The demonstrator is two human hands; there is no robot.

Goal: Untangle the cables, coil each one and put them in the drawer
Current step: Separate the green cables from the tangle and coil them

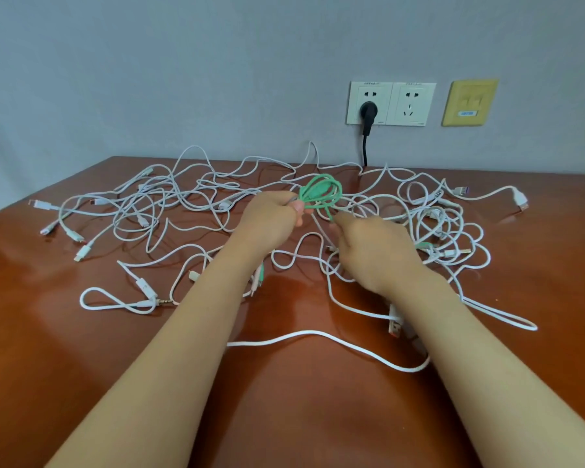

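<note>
A green cable [321,192] is gathered into several loops above the middle of the brown table [48,332]. My left hand [271,221] pinches the loops at their base. My right hand [372,251] sits just right of it, fingers closed on the green cable's loose strand. Several white cables [169,204] lie tangled across the table from left to right, with more white cables [436,228] piled behind my right hand. No drawer is in view.
On the wall behind, a black plug [368,113] sits in a white double socket [409,104], its cord dropping behind the table. A yellow wall plate [469,103] is to the right. A white audio cable with a jack [142,292] lies front left.
</note>
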